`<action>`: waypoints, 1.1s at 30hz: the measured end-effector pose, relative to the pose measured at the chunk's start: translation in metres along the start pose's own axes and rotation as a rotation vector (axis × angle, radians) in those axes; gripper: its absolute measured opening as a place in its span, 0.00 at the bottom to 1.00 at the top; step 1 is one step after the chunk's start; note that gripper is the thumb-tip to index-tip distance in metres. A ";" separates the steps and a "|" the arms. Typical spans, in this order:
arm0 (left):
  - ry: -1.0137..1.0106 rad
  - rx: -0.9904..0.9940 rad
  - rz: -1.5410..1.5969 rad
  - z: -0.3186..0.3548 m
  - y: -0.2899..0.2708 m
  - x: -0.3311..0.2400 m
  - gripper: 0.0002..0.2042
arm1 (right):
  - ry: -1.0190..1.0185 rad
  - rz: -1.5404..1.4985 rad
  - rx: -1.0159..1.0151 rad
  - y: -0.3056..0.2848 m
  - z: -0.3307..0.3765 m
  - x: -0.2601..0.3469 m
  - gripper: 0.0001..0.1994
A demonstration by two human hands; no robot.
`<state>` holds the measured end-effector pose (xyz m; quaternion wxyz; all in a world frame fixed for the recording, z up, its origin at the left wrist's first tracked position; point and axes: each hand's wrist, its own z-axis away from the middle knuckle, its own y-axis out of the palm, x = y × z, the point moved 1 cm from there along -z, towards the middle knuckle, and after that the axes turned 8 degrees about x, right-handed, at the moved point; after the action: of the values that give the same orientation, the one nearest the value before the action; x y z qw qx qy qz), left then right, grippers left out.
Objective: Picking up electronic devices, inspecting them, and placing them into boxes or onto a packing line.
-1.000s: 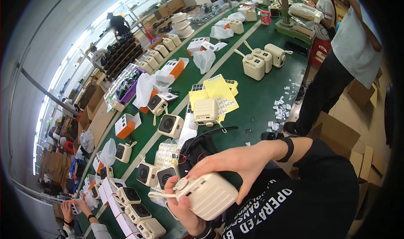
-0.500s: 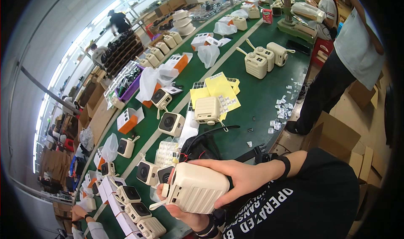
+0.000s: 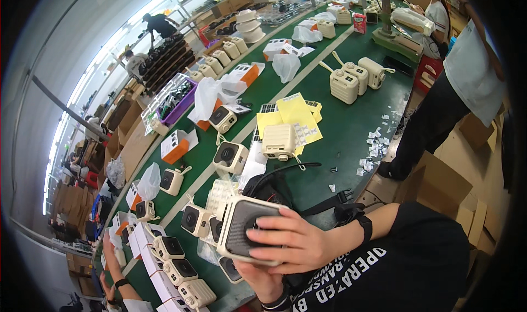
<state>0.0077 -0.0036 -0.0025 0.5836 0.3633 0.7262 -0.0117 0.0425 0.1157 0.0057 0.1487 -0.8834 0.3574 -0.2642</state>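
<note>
A cream portable speaker point(image 3: 233, 236) with a dark mesh front is held up over the near edge of the table, its grille turned up toward me. My left hand point(image 3: 262, 282) grips it from below, partly hidden under the casing. Across the grille lies my right hand point(image 3: 293, 240), fingers spread and bent around the speaker's right side. Just behind it is a black mesh pouch with a strap point(image 3: 270, 188). Another cream speaker point(image 3: 278, 141) rests on yellow sticker sheets point(image 3: 299, 116) farther up the table.
Several speakers on white boxes point(image 3: 156, 268) line the near left. Beyond stand three speakers with straps point(image 3: 344, 86). Paper scraps point(image 3: 376, 147) litter the right edge. A co-worker's hand point(image 3: 110, 257) shows at lower left; a person point(image 3: 444, 92) stands at right beside open cartons point(image 3: 439, 183).
The speaker has been turned from its ribbed side to its grille. My right hand has shifted onto the grille. The co-worker's hands at lower left have moved. My view has shifted slightly.
</note>
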 end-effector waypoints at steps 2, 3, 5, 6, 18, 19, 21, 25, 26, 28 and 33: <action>-0.193 0.039 0.282 0.007 -0.009 0.000 0.35 | -0.090 -0.138 0.035 -0.002 0.005 0.003 0.24; -0.103 0.044 0.338 0.004 -0.006 0.001 0.33 | -0.037 -0.282 0.001 -0.002 0.004 0.000 0.27; -0.039 -0.013 0.261 -0.005 0.001 -0.005 0.34 | 0.052 -0.437 -0.038 -0.011 -0.004 -0.010 0.33; -0.030 -0.019 0.205 -0.006 0.005 -0.009 0.34 | 0.117 -0.545 -0.057 -0.012 -0.007 -0.015 0.35; -0.017 -0.090 0.186 -0.008 -0.004 -0.001 0.32 | 0.424 -1.042 0.090 -0.001 -0.004 -0.015 0.41; -0.017 -0.088 0.187 -0.009 -0.005 0.000 0.32 | 0.521 -1.136 0.110 0.004 0.000 -0.016 0.40; 0.021 -0.112 0.127 -0.011 -0.009 0.004 0.31 | 0.741 -1.384 0.174 0.003 -0.002 -0.015 0.37; 0.029 -0.185 0.049 -0.013 -0.012 0.010 0.31 | 0.800 -1.355 0.122 0.004 -0.007 -0.019 0.31; 0.030 -0.184 0.049 -0.012 -0.012 0.010 0.31 | 0.799 -1.355 0.122 0.004 -0.007 -0.019 0.31; 0.038 -0.182 0.064 -0.011 -0.012 0.009 0.31 | 0.795 -1.343 0.151 0.004 -0.006 -0.020 0.32; 0.066 -0.045 0.043 -0.013 -0.012 0.003 0.31 | 0.769 -1.451 0.128 0.000 -0.007 -0.018 0.33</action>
<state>-0.0095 -0.0056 -0.0056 0.5675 0.3658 0.7371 0.0295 0.0274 0.1281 0.0055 -0.1418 -0.7325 -0.2919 -0.5984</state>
